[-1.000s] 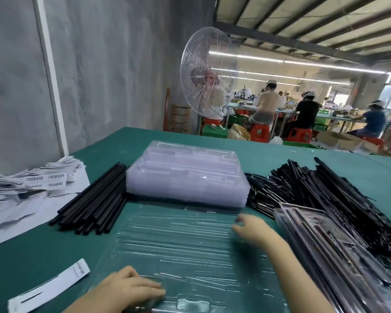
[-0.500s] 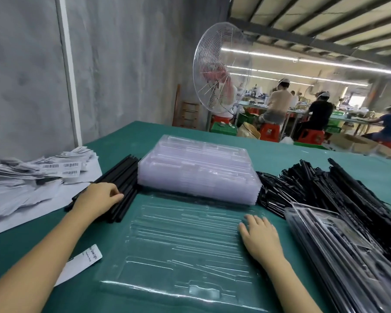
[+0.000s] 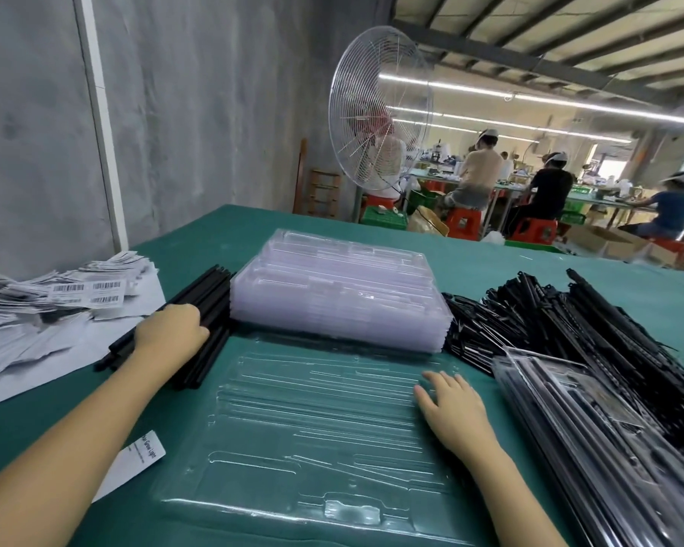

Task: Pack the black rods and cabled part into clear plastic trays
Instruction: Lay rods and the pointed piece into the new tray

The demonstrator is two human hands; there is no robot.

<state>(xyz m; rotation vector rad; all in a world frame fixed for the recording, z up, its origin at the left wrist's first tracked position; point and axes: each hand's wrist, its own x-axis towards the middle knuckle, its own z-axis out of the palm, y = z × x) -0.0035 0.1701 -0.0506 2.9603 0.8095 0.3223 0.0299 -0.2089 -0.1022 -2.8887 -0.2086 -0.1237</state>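
An open clear plastic tray (image 3: 312, 436) lies flat on the green table in front of me, its slots bare. My right hand (image 3: 451, 408) rests flat on the tray's right edge, fingers apart. A pile of black rods (image 3: 210, 305) lies left of the tray. My left hand (image 3: 170, 329) sits on that pile with its fingers curled over the rods; whether it grips one is hidden. A stack of clear trays (image 3: 340, 294) stands behind the open tray. To the right lies a heap of black cabled parts (image 3: 549, 321).
Packed trays (image 3: 593, 428) lean in a pile at the right front. Barcode label sheets (image 3: 56, 305) cover white paper at the left, and a loose label strip (image 3: 135, 463) lies near my left forearm. A large fan (image 3: 380, 120) and seated people are beyond the table.
My left hand left the tray's near edge and went to the black rod pile, where it now curls tighter. My right hand slid slightly back along the tray's right side.
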